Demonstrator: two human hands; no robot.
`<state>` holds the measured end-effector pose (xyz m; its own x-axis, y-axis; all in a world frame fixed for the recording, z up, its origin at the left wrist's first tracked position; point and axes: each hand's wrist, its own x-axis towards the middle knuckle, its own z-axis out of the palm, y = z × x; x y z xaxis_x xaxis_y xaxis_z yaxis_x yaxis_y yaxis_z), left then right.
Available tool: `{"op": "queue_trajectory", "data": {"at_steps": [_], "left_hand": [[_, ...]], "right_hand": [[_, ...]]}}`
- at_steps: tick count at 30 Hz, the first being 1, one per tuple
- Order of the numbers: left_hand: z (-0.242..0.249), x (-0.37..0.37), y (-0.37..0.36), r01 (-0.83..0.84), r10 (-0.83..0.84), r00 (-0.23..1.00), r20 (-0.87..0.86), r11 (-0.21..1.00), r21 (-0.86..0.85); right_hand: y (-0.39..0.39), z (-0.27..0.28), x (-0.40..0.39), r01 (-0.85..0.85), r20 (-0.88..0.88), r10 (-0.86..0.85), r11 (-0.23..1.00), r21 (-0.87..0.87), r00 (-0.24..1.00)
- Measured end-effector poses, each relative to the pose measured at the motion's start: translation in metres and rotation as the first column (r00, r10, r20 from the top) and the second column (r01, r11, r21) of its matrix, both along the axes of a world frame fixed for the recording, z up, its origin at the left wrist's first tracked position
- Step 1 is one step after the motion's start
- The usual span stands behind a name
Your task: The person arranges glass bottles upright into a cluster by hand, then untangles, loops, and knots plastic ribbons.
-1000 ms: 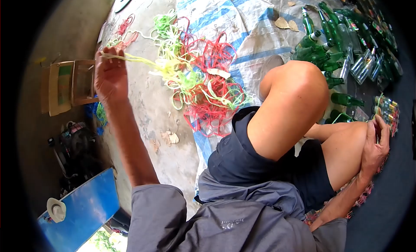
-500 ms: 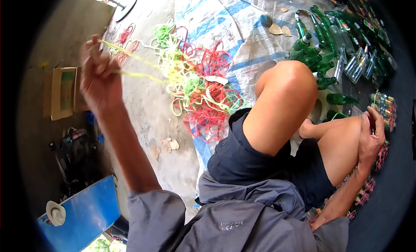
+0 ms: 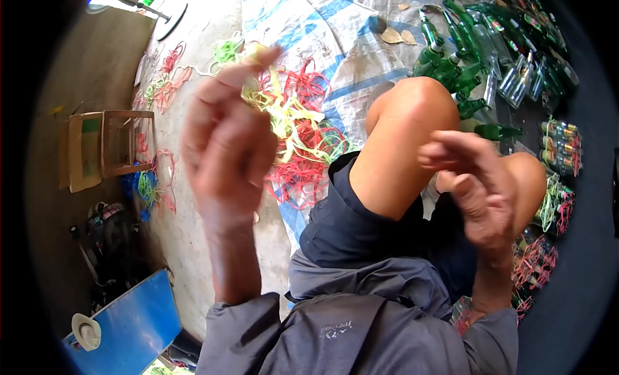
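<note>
My left hand (image 3: 229, 136) is raised and blurred in front of the heap, fingers curled together. A yellow strand (image 3: 273, 82) runs down from near its fingertips to the pile of red, yellow and green strands (image 3: 300, 133) on the floor. My right hand (image 3: 480, 198) hovers above my lower leg, between the knees, with its fingers bent and the thumb apart from them. Nothing shows between those fingers.
Green bottles (image 3: 461, 69) and clear ones lie at the upper right. Bundles tied with red strands (image 3: 535, 262) line the right side. A blue-and-white sheet (image 3: 348, 53) covers part of the floor. At left are a wooden frame (image 3: 127, 114), a cardboard piece and a blue table (image 3: 138, 317).
My left hand has swung right, towards the middle. My right hand has left the right knee, moving left and up. The view has shifted slightly.
</note>
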<state>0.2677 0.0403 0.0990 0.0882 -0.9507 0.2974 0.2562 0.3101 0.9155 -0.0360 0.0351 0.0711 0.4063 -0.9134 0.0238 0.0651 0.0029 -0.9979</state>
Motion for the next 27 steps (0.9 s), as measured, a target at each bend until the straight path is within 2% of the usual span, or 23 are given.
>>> {"op": "queue_trajectory", "data": {"at_steps": [1, 2, 3, 5, 7, 9, 11, 13, 14, 16, 17, 19, 20, 23, 24, 25, 27], "left_hand": [[-0.003, -0.020, 0.011, -0.014, 0.015, 1.000, -0.005, 0.999, 0.039], [-0.005, -0.035, 0.022, -0.046, 0.029, 0.990, 0.135, 0.991, 0.125], [-0.007, -0.044, 0.030, 0.068, -0.079, 0.994, 0.070, 0.986, 0.150], [-0.017, -0.063, 0.039, 0.063, -0.075, 0.913, 0.401, 0.997, 0.045], [-0.027, -0.077, 0.044, 0.087, -0.026, 0.800, 0.599, 0.993, -0.074], [-0.036, -0.083, 0.061, 0.181, -0.213, 0.859, 0.466, 0.977, 0.111], [-0.046, -0.089, 0.073, 0.212, -0.278, 0.839, 0.469, 0.959, 0.188], [-0.044, -0.085, 0.082, 0.279, -0.426, 0.840, 0.336, 0.871, 0.405], [-0.046, -0.087, 0.083, 0.278, -0.396, 0.878, 0.270, 0.879, 0.386], [-0.057, -0.088, 0.082, 0.270, -0.333, 0.933, 0.136, 0.898, 0.347], [-0.066, -0.078, 0.078, 0.289, -0.377, 0.896, 0.235, 0.896, 0.337], [-0.068, -0.081, 0.076, 0.200, -0.191, 0.979, -0.069, 0.842, 0.501], [-0.076, -0.073, 0.073, 0.132, -0.138, 0.990, -0.027, 0.846, 0.517], [-0.118, -0.049, 0.057, -0.153, 0.078, 0.985, 0.154, 0.807, 0.570], [-0.137, -0.043, 0.052, -0.316, 0.175, 0.940, 0.291, 0.768, 0.558], [-0.152, -0.034, 0.049, -0.414, 0.186, 0.896, 0.404, 0.681, 0.604], [-0.187, -0.024, 0.041, -0.583, 0.206, 0.718, 0.664, 0.700, 0.413]], "right_hand": [[-0.001, 0.001, 0.014, -0.078, -0.008, 0.078, 0.997, 0.021, 0.997], [-0.004, -0.006, 0.023, -0.138, 0.119, 0.127, 0.986, 0.095, 0.985], [-0.004, -0.014, 0.031, -0.210, 0.250, 0.166, 0.964, 0.163, 0.954], [0.003, -0.019, 0.046, -0.229, 0.398, 0.062, 0.893, 0.387, 0.915], [0.008, -0.025, 0.053, -0.153, 0.379, -0.010, 0.904, 0.398, 0.925], [0.001, -0.019, 0.050, -0.238, 0.471, 0.019, 0.880, 0.411, 0.882], [0.001, -0.011, 0.046, -0.205, 0.527, -0.128, 0.825, 0.527, 0.840], [-0.002, -0.013, 0.041, -0.180, 0.521, -0.091, 0.877, 0.445, 0.849], [0.002, -0.010, 0.043, -0.054, 0.404, -0.141, 0.900, 0.433, 0.904], [0.001, -0.009, 0.029, -0.138, 0.411, -0.054, 0.896, 0.423, 0.910], [0.001, -0.009, 0.024, -0.180, 0.416, -0.011, 0.891, 0.417, 0.909], [0.011, 0.002, 0.027, -0.085, 0.254, -0.007, 0.933, 0.349, 0.967], [0.014, 0.006, 0.027, -0.081, 0.228, 0.006, 0.944, 0.320, 0.974], [0.020, 0.017, 0.018, -0.124, 0.204, 0.070, 0.955, 0.269, 0.977], [0.022, 0.018, 0.019, -0.116, 0.222, 0.062, 0.964, 0.240, 0.973], [0.024, 0.019, 0.018, -0.113, 0.232, 0.061, 0.969, 0.218, 0.971], [0.026, 0.021, 0.015, -0.114, 0.243, 0.068, 0.976, 0.183, 0.968]]}}
